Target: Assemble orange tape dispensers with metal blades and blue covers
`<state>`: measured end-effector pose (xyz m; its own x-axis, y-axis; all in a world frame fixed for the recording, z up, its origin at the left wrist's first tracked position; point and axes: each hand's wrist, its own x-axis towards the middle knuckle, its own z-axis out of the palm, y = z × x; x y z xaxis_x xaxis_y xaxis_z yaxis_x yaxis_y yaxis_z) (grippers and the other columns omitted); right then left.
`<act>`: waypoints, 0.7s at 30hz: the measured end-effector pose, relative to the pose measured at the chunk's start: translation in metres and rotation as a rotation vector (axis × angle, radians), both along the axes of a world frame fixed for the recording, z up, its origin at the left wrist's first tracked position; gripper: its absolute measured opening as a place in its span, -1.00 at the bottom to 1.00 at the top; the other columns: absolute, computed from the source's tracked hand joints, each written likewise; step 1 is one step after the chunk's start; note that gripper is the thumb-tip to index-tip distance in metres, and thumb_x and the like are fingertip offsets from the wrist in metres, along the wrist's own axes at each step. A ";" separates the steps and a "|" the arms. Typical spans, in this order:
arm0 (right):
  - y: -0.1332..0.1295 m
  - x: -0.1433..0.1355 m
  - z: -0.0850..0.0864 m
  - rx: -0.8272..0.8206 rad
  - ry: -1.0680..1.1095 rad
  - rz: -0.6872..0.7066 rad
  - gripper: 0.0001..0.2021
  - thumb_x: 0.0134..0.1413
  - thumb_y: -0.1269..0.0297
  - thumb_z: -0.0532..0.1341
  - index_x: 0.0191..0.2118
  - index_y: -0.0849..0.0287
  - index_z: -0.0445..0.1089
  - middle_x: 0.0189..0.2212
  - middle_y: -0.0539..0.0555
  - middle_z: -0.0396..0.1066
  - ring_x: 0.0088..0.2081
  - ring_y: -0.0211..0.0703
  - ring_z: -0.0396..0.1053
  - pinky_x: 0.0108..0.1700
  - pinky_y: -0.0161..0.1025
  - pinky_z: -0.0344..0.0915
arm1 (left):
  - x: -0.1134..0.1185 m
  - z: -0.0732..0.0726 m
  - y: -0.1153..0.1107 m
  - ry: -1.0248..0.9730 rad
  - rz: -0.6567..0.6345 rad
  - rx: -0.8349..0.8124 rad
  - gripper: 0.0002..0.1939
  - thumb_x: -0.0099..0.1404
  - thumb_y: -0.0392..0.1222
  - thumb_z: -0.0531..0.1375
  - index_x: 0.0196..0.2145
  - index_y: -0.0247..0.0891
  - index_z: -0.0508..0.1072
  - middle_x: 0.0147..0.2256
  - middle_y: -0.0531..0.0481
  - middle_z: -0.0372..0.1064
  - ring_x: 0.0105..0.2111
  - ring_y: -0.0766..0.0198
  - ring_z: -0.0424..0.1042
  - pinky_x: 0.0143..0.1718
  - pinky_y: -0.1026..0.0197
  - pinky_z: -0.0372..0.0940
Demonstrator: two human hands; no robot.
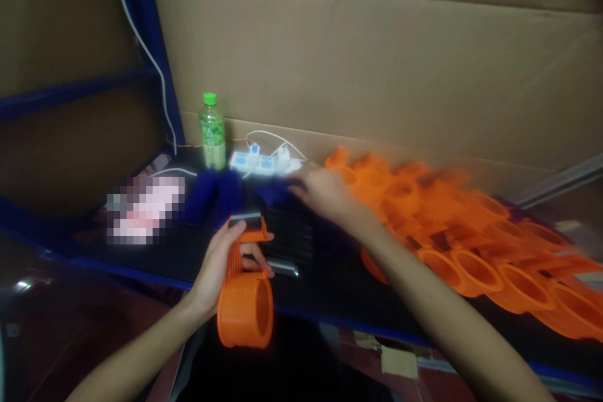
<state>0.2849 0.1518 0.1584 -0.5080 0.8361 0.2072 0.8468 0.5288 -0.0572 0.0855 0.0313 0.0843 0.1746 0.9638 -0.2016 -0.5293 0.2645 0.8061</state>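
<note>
My left hand [214,267] is closed round the handle of an orange tape dispenser [245,311]. The dispenser's round hub hangs at the bottom, and a black piece with a toothed edge [247,221] sits at its top under my thumb. Motion blurs my right hand [323,191], which is over the back of the table near some dark blue pieces [273,191]; whether its fingers hold anything cannot be made out. Between my hands lies a pile of black strips [287,235], with a shiny metallic edge at its front.
Many orange tape dispensers [475,270] crowd the table's right side. Behind stand a green-capped bottle [213,138] and a white power strip [268,163] with cables. More blue pieces [202,198] lie left of centre, beside a pixelated patch. Cardboard [377,63] walls the back.
</note>
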 end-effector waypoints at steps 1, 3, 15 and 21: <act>0.014 0.003 0.000 -0.028 -0.113 -0.035 -0.67 0.25 0.40 0.19 0.10 0.13 0.47 0.06 0.21 0.46 0.03 0.02 0.43 0.02 -0.13 0.34 | 0.000 -0.001 0.000 -0.004 -0.002 -0.006 -0.50 0.32 0.17 0.20 -0.12 -0.41 0.45 -0.56 -0.08 0.48 -0.54 0.04 0.55 -0.48 0.13 0.42; 0.034 0.008 -0.001 -0.063 -0.225 -0.088 -0.60 0.18 0.48 0.19 0.12 0.16 0.46 0.03 0.26 0.47 0.01 0.05 0.45 -0.05 -0.17 0.33 | 0.001 -0.002 0.000 -0.012 0.014 -0.008 -0.52 0.31 0.15 0.21 -0.12 -0.40 0.46 -0.56 -0.06 0.48 -0.56 0.07 0.54 -0.46 0.12 0.43; 0.049 0.004 -0.020 -0.059 -0.236 -0.274 -0.74 0.19 0.45 0.14 -0.09 0.37 0.54 -0.22 0.35 0.54 -0.10 0.07 0.51 -0.09 -0.19 0.29 | 0.003 0.001 -0.004 -0.043 0.051 -0.009 -0.59 0.31 0.09 0.24 -0.15 -0.37 0.44 -0.55 -0.01 0.44 -0.57 0.09 0.53 -0.46 0.09 0.44; 0.034 0.004 -0.010 0.003 -0.050 -0.313 -0.67 0.34 0.32 0.07 -0.02 0.32 0.53 -0.15 0.31 0.56 -0.12 0.03 0.52 -0.10 -0.19 0.34 | 0.003 0.001 -0.004 -0.039 0.077 0.005 -0.58 0.32 0.09 0.23 -0.11 -0.37 0.43 -0.51 -0.07 0.49 -0.52 0.03 0.57 -0.44 0.09 0.45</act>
<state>0.2885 0.1856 0.1481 -0.2352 0.9530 0.1910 0.9703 0.2416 -0.0104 0.0884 0.0272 0.0857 0.1076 0.9756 -0.1912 -0.5790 0.2178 0.7857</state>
